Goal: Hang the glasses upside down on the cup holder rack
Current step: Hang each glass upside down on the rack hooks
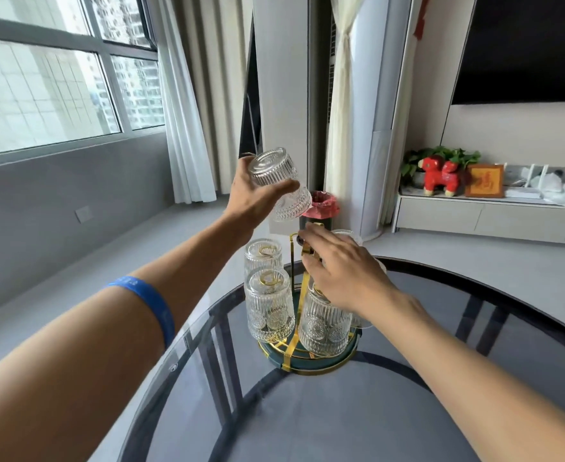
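Above rack (308, 356) — left hand (251, 198) fingers clamped on inverted glass (279, 185) | right hand (344, 271) fingers spread, touching rack top

Daylit window (51, 85), white curtains (187, 128), grey floor (181, 235), round glass table (341, 411), wall-mounted television (524, 48), low white cabinet (488, 218)

Clear ribbed glasses (268, 305), gold rack (303, 295) on teal base (324, 361), blue wristband (151, 303).

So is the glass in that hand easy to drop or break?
Probably breakable: the glass looks like clear, thick-walled ribbed glass, so likely heavy for its size. The ribs may help grip, but the left hand holds it tilted with just fingers and thumb, so it could slip. It is above other glasses on the rack, so a drop might crack several.
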Action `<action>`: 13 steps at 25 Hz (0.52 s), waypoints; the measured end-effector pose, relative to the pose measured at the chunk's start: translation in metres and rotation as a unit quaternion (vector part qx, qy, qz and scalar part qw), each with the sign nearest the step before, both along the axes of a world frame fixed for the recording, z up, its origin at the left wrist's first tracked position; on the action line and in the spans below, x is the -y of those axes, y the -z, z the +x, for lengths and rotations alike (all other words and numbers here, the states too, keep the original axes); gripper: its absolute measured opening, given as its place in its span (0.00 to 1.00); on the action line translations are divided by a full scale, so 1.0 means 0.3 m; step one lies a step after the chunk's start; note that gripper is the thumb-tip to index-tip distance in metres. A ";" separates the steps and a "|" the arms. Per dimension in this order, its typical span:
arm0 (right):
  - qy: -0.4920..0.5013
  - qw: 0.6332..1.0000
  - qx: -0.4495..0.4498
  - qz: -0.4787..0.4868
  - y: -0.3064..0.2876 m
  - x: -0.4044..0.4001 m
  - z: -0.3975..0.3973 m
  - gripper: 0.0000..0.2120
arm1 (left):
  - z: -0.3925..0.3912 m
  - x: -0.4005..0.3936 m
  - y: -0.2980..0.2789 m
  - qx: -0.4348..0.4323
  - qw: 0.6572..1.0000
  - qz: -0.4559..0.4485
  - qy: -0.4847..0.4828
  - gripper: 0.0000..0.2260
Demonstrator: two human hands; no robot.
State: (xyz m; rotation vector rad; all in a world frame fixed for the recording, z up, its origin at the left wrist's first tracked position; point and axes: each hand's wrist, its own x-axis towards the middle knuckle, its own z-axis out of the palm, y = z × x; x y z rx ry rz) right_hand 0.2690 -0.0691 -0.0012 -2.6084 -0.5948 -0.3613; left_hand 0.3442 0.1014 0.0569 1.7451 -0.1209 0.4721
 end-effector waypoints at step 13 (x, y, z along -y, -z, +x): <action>-0.007 0.998 0.009 0.055 0.027 0.013 0.006 0.26 | 0.124 0.048 0.139 -0.079 0.967 0.239 -0.034 0.29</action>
